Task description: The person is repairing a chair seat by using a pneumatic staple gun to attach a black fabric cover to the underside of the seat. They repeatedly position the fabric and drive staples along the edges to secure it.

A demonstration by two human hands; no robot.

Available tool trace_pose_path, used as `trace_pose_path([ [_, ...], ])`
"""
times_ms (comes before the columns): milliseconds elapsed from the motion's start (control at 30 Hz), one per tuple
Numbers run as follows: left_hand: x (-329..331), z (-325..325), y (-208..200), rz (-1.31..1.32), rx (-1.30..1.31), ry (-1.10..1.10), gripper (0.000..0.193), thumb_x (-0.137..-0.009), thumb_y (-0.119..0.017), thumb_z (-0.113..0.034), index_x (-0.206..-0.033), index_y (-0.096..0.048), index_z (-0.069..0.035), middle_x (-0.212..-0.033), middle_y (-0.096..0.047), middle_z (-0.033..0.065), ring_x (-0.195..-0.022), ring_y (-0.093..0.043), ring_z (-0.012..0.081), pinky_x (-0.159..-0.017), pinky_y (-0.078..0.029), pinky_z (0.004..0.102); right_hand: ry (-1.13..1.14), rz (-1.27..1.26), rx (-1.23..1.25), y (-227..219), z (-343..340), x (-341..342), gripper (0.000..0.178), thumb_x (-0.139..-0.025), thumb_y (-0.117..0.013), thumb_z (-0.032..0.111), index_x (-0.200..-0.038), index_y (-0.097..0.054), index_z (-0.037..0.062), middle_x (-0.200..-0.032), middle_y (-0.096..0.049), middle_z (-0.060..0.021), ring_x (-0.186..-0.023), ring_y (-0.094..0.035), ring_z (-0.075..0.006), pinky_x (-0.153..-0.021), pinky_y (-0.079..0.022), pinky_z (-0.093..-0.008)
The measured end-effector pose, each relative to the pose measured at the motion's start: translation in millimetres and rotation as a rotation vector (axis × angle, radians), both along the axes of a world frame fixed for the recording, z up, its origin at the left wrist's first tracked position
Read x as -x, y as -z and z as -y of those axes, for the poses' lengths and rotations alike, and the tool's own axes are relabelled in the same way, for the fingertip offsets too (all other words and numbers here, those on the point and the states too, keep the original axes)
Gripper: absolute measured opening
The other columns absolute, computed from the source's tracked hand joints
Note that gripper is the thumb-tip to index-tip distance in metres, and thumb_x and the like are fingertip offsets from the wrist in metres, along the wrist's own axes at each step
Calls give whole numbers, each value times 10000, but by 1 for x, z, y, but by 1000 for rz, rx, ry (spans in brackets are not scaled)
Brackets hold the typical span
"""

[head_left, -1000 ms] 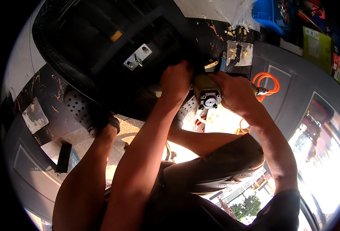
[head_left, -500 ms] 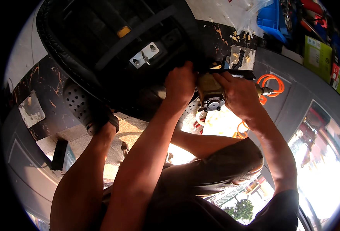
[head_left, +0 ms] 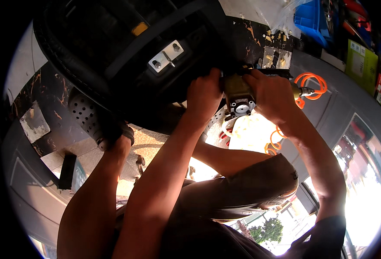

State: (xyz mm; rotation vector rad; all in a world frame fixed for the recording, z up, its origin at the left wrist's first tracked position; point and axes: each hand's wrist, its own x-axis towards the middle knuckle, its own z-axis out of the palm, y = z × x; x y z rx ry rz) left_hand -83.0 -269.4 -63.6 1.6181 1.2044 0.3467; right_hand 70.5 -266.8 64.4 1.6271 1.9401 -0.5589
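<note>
My right hand [head_left: 273,96] grips a yellowish air-powered tool [head_left: 238,94] with a grey round end, fed by a coiled orange hose [head_left: 310,83]. My left hand [head_left: 204,96] is closed against the tool's left side, pressed up to the edge of a large black seat-like part [head_left: 112,52]. That part carries a small silver bracket with two screws [head_left: 167,55] and a yellow tab [head_left: 139,28]. What the tool's tip touches is hidden behind my hands.
My bare leg and a perforated black clog [head_left: 93,118] brace under the black part at left. A blue bin [head_left: 311,19] and green boxes [head_left: 363,60] sit at upper right. A stained dark work surface [head_left: 259,34] lies behind. My other knee [head_left: 259,181] is below the hands.
The black part and both hands with the tool have shifted slightly up and right in view. Both grips look unchanged.
</note>
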Motion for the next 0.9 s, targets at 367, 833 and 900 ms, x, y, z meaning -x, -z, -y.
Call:
trace_pose_path([
  [367, 3, -8, 0, 134, 142, 50, 165, -845, -728, -175, -912, -651, -45, -689, -680, 133, -596, -678, 317, -570, -548, 406, 976, -502, -403, -77, 77, -35, 478, -768, -782, 123, -1213, -631, 33, -1117, -705, -136, -972, -705, -274, -860, -540, -359],
  [833, -70, -141, -42, -376, -473, 1281, 318, -849, -736, -364, -1063, -734, -128, -945, -739, 54, -1047, -656, 277, -969, -417, 505, 1026, -284, -508, -117, 89, -50, 528, -785, -820, 219, -1228, -612, 21, -1092, -703, -175, -1026, -681, -319, -874, -527, -383],
  [900, -71, -135, -47, -453, -515, 1314, 360, -851, -737, -368, -1118, -722, -126, -981, -738, 41, -1119, -623, 247, -1002, -407, 453, 1045, -230, -502, -108, 94, -56, 635, -774, -822, 220, -1317, -554, 29, -1130, -682, -195, -1085, -650, -352, -913, -512, -414],
])
